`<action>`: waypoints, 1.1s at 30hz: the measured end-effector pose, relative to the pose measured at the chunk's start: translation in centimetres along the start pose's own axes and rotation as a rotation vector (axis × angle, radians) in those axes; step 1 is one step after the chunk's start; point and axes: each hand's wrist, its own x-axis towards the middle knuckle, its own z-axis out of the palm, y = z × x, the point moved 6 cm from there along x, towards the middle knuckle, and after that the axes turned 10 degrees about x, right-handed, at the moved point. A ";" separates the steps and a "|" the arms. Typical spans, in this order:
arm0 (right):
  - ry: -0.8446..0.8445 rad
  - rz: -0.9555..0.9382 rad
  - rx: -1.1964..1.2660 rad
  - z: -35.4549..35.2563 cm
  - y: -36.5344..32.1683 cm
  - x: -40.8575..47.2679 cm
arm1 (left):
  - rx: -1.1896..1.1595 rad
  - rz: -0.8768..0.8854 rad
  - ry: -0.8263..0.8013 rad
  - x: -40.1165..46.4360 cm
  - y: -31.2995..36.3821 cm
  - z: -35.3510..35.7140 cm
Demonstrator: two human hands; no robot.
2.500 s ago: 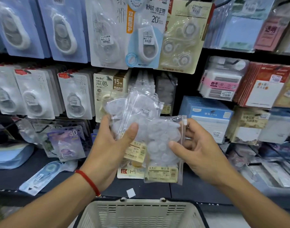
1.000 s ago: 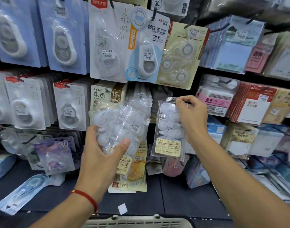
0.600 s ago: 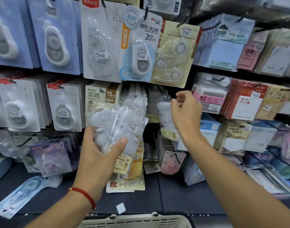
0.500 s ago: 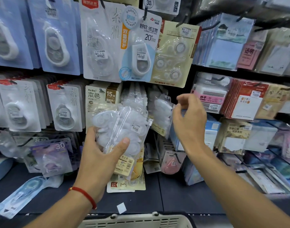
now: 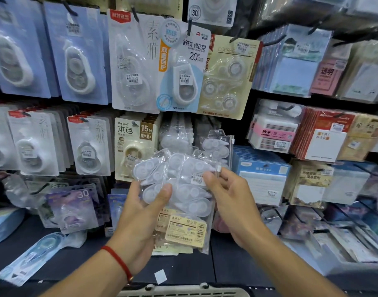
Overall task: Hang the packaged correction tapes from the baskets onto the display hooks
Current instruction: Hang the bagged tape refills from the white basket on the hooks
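Two hands [image 5: 183, 209] gripping clear packs [image 5: 183, 189], white correction tapes inside

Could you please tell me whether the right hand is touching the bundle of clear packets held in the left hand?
Touching. The head view shows the right hand with thumb and fingertips pinching the upper right edge of the bundle of clear packets.

The person is wearing a thin red string bracelet [image 5: 119, 260] on the left wrist, near the bottom middle of the frame. Both arms are showing bare, with no sleeves.
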 end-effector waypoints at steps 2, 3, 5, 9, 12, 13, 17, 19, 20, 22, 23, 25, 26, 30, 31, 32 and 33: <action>0.010 -0.018 -0.039 -0.4 -0.5 0.2 | 0.004 0.011 0.008 0.1 0.1 -0.3; 0.033 -0.054 -0.052 -0.8 -1.1 0.4 | 0.023 0.040 0.030 0.2 0.4 -0.5; 0.095 -0.124 -0.052 -1.9 -2.3 1.3 | 0.090 0.121 0.089 0.3 1.0 -1.0; 0.161 -0.132 -0.051 -3.4 -3.8 3.9 | 0.154 0.214 0.158 0.4 1.7 -2.0; 0.165 -0.084 -0.034 -3.5 -3.2 5.1 | 0.191 0.254 0.167 0.4 2.0 -2.0; 0.171 -0.078 -0.042 -3.6 -2.9 5.4 | 0.203 0.264 0.168 0.3 2.1 -2.0; 0.230 -0.098 -0.054 -4.1 -2.3 6.1 | 0.239 0.295 0.174 0.4 2.1 -2.0; 0.234 -0.074 -0.036 -4.5 -2.0 6.5 | 0.247 0.296 0.181 0.4 2.1 -2.0; 0.224 -0.063 -0.051 -4.5 -1.9 6.6 | 0.253 0.298 0.186 0.4 2.2 -2.1; 0.239 -0.085 -0.232 -4.7 -2.1 6.4 | 0.260 0.302 0.197 0.5 2.1 -2.2; 0.277 -0.124 -0.413 -4.8 -2.3 5.9 | 0.256 0.299 0.197 0.5 2.1 -2.3; 0.340 -0.285 -0.690 -4.2 -3.2 3.8 | 0.235 0.289 0.190 0.6 2.0 -2.4; 0.305 -0.341 -0.715 -3.4 -3.1 2.6 | 0.220 0.280 0.179 0.6 1.9 -2.3; -0.136 -0.070 -0.398 0.8 1.1 -0.7 | 0.168 0.229 0.100 0.4 1.1 -1.4; -0.175 -0.013 -0.312 1.4 1.9 -1.2 | 0.164 0.225 0.084 0.4 1.0 -1.1; -0.168 0.004 -0.226 1.6 2.3 -1.2 | 0.157 0.220 0.071 0.3 1.0 -0.8; -0.124 0.012 -0.137 1.4 2.2 -1.1 | 0.151 0.215 0.060 0.3 1.0 -0.6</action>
